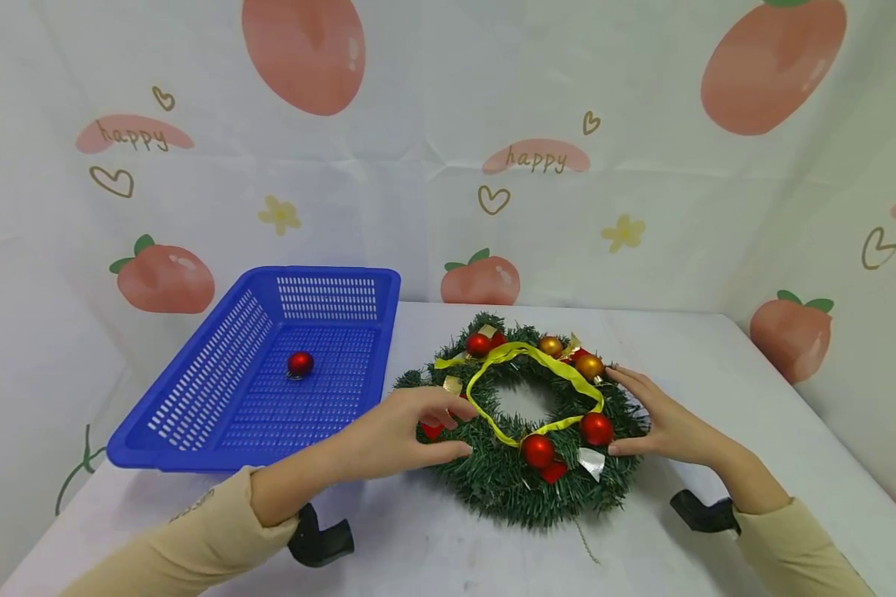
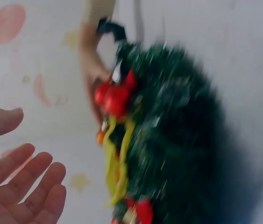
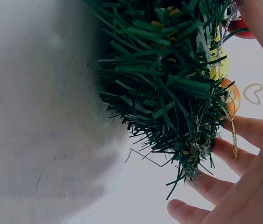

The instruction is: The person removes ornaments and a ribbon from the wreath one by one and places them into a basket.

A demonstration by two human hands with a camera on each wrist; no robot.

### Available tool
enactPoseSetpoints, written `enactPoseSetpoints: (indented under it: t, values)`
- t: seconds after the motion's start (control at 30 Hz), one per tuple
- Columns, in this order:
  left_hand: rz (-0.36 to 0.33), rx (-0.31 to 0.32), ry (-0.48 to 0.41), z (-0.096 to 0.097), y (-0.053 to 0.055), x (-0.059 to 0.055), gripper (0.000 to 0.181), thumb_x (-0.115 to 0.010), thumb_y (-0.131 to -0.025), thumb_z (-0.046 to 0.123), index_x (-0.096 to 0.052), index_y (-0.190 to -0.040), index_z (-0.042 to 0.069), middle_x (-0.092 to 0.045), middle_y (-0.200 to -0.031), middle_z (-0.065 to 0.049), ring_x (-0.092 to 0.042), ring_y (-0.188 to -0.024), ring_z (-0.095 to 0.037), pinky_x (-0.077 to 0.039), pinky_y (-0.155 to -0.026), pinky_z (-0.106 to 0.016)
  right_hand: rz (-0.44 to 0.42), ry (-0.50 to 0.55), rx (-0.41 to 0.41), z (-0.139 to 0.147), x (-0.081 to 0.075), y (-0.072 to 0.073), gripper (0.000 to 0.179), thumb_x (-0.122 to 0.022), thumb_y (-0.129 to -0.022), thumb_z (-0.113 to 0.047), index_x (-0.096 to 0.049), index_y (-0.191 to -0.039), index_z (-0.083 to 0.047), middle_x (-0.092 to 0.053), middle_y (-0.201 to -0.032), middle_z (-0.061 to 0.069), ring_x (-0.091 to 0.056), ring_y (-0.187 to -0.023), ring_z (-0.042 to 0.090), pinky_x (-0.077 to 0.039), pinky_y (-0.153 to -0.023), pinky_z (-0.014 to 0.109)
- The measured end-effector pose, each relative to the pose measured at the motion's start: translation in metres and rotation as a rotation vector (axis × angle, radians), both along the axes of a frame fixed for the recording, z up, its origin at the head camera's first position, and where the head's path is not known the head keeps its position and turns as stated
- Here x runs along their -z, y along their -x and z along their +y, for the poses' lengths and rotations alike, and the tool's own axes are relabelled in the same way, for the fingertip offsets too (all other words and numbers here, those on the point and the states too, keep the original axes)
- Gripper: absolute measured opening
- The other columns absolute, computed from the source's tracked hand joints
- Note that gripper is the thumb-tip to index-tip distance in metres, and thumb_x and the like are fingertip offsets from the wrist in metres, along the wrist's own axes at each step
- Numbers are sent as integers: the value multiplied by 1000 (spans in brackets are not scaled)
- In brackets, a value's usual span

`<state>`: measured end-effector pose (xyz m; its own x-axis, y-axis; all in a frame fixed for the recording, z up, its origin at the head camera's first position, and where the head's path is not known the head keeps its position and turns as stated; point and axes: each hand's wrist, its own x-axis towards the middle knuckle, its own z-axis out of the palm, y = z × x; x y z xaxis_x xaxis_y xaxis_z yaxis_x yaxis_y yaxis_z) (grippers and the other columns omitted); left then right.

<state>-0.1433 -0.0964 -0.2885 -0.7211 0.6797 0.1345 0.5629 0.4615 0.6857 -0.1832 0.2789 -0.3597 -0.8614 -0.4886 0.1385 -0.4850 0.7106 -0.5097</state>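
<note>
Wreath (image 1: 504, 493) lay on a white table (image 1: 411, 564), and the step in hand was judged to be settling its trim. Left of the wreath stood a basket (image 1: 164, 458), in which lay one red ball (image 1: 300, 363). At the wreath's left side hung the left hand (image 1: 406, 431), fingers loosely bent and parted, thumb apart, gripping nothing; the left wrist view showed it clear of the greenery. At the wreath's right side the right hand (image 1: 668, 427) was spread, fingertips touching the outer edge; how firmly they pressed could not be told. The next move seemed to call for the left hand to close in on the wreath's left side, gently, lest the ribbon (image 1: 504, 353) slip.

Materials, again from the left: the basket was blue plastic, slotted in its walls and finely perforated in its floor. The ball inside it was round and glossy. The wreath was a bushy ring of green, needle-like strips, ragged at the rim. The ribbon, flat and yellow, made a crinkled, uneven loop about the wreath's central hole. Toward the wreath's near edge sat two shiny front balls (image 1: 538, 450), red, and a thin cord (image 1: 586, 543) trailed beyond. Gold balls (image 1: 589, 366) dotted its far right.
</note>
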Motion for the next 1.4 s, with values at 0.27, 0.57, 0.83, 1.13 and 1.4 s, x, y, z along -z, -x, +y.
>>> enactPoseSetpoints:
  t: [0.27, 0.57, 0.83, 1.13, 1.4]
  values:
    - [-76, 56, -48, 26, -6, 26, 35, -65, -88, 24, -61, -117, 6, -65, -115, -10, -63, -101, -22, -50, -91, -27, -35, 7, -29, 1, 0, 1, 104, -82, -67, -26, -21, -144, 6, -16, -145, 35, -25, -128, 55, -30, -89, 75]
    - [-50, -16, -136, 46, 0, 48, 33, -66, -87, 21, -61, -117, 7, -65, -113, -7, -61, -100, -21, -50, -90, -27, -61, 8, -22, 0, 1, 1, 104, -82, -68, -27, -20, -144, 6, -15, -145, 35, -25, -128, 55, -30, -89, 75]
    - [35, -16, -168, 62, 5, 63, 33, -68, -86, 19, -62, -116, 8, -64, -109, -7, -60, -99, -19, -50, -87, -24, -66, 11, -22, 0, 0, 0, 103, -82, -68, -27, -21, -143, 8, -15, -145, 36, -24, -128, 56, -30, -89, 76]
    - [31, -65, -216, 74, 9, 75, 42, -71, -83, 20, -59, -120, 7, -58, -115, -7, -56, -104, -21, -49, -88, -25, -62, 22, -32, 1, 3, 1, 103, -82, -68, -26, -20, -144, 6, -14, -145, 36, -22, -128, 57, -29, -88, 76]
    - [28, -90, -151, 80, 8, 82, 46, -71, -83, 21, -57, -124, 10, -59, -116, -3, -58, -104, -18, -49, -89, -22, -58, 25, -37, 2, 4, 2, 104, -82, -68, -25, -19, -145, 5, -13, -146, 35, -22, -129, 57, -29, -89, 76]
